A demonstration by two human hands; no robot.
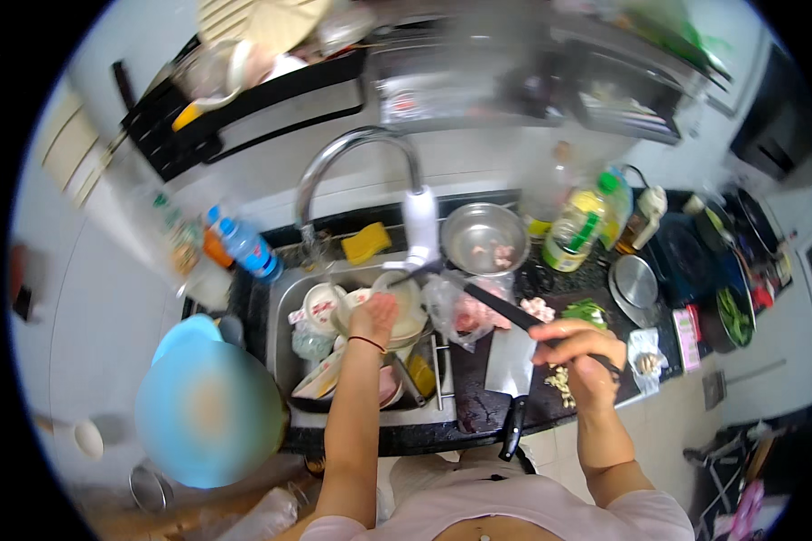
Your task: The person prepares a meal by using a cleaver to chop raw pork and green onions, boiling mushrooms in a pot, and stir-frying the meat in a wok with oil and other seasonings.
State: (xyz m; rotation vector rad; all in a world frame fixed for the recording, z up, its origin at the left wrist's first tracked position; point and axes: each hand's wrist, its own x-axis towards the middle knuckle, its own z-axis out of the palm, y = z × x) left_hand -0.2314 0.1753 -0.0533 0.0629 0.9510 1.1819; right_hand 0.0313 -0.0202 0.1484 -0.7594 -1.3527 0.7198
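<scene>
My left hand point(377, 318) is over the sink at a pale round bowl point(408, 318), palm turned up; whether it touches the bowl is unclear. In my right hand point(578, 351) is the black handle of a long utensil point(497, 304), its dark head reaching toward the bowl. Below that handle a cleaver point(509, 362) lies on a dark cutting board point(477, 412), beside chopped garlic point(560, 387), cut greens point(584, 311) and diced meat point(537, 309). A plastic bag of meat point(475, 312) lies between sink and board.
Stacked dishes point(321, 308) fill the steel sink point(281, 338) under a curved faucet point(358, 135). Behind are a yellow sponge point(367, 243), a metal bowl point(485, 240) with meat bits, and bottles point(575, 233). A blue basin point(206, 412) stands left; a pan with greens point(734, 318) is far right.
</scene>
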